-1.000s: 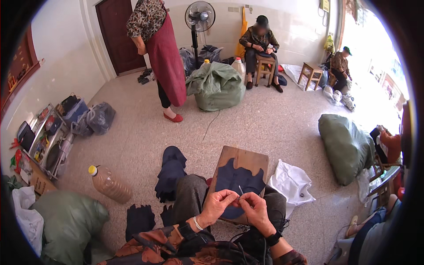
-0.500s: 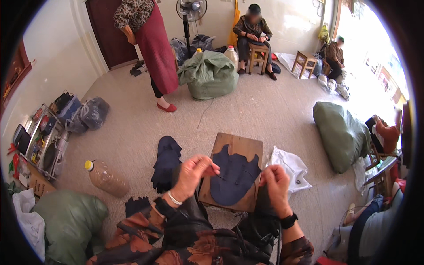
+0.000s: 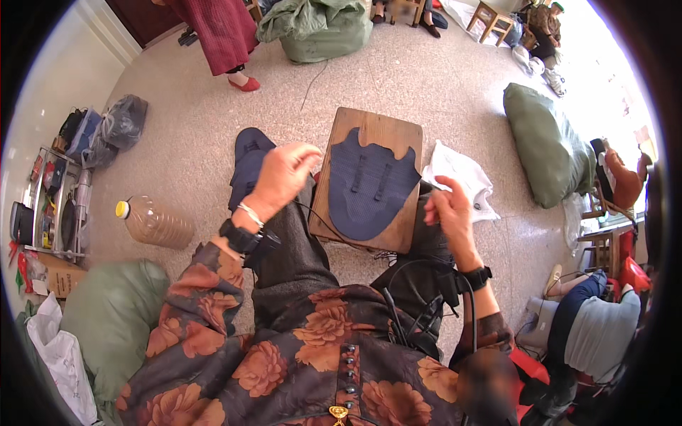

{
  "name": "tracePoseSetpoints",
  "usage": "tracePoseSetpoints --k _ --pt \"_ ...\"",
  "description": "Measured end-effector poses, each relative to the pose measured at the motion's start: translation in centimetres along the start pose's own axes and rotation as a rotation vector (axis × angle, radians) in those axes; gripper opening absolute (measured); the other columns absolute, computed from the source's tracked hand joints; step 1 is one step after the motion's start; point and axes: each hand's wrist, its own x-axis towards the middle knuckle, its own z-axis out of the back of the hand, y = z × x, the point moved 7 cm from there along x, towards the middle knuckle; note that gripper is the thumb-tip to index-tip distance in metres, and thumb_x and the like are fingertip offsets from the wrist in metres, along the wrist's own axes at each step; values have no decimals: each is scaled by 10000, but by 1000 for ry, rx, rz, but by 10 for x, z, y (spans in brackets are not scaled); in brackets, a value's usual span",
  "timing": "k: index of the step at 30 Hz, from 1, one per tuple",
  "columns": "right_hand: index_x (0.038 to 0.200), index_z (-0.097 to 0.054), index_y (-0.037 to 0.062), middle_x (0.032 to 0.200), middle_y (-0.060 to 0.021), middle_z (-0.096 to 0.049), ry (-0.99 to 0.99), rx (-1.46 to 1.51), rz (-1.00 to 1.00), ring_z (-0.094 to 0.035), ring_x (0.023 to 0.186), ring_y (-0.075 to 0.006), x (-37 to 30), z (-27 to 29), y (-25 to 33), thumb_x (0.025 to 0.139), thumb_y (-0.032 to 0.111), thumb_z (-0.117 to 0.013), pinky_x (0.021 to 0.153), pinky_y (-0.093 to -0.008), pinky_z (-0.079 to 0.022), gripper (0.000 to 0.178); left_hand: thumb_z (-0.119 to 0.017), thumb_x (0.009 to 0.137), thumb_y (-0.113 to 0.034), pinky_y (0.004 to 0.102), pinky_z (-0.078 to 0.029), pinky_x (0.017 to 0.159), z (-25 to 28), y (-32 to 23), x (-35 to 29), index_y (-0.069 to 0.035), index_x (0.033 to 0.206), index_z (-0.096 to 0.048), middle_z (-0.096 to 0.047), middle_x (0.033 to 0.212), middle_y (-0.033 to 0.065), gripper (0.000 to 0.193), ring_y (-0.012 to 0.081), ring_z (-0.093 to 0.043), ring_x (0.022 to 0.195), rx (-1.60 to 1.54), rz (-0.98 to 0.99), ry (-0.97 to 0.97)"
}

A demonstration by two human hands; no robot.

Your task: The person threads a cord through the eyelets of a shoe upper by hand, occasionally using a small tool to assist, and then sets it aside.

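A dark blue, shield-shaped fabric piece (image 3: 369, 202) with a notched far edge and two dark raised strips lies flat on a small wooden stool (image 3: 398, 128) before my knees. Left of the stool, above my knee, my left hand (image 3: 280, 177) is raised with its fingertips drawn together. My right hand (image 3: 452, 213) hovers off the stool's right edge, fingers curled in. Anything held in either hand is too small to make out. Neither hand touches the fabric piece. More dark blue pieces (image 3: 247, 153) are stacked on the floor beyond my left wrist, partly covered by it.
A white bag (image 3: 462, 174) lies right of the stool. At left stand a yellow-capped plastic jug (image 3: 158, 224), a green sack (image 3: 110, 312) and a shelf rack (image 3: 53, 206). Another green sack (image 3: 547, 145) leans at right. A person in a red skirt (image 3: 224, 35) stands ahead; others sit around.
My view has tilted downward. My hands have drawn away from the fabric piece and moved farther apart, the left one going left. The piece stays on the stool.
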Motion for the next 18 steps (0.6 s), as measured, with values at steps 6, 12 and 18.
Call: tracePoseSetpoints --k 6,12,18 --pt "1025 -580 13 789 -54 -635 206 -47 -121 -619 604 -111 14 -46 -54 1021 102 -526 541 -245 -516 105 -702 869 -130 387 -499 821 -86 10 -29 -64 910 -712 -601 891 80 78 279 -608 893 270 -196 200" --pt "930 -612 -1 803 -63 -625 130 -361 71 -603 676 -131 34 -58 -66 941 79 -605 614 -299 -499 81 -692 866 -128 402 -495 840 -104 19 -16 -43 892 -679 -607 869 100 90 293 -620 898 318 -199 204" --pt "913 -627 11 821 -102 -582 18 -472 205 -589 729 -215 39 -59 -72 892 52 -634 707 -340 -499 47 -699 852 -122 408 -488 800 -114 28 -1 -50 874 -670 -594 845 99 81 298 -625 854 323 -210 298"
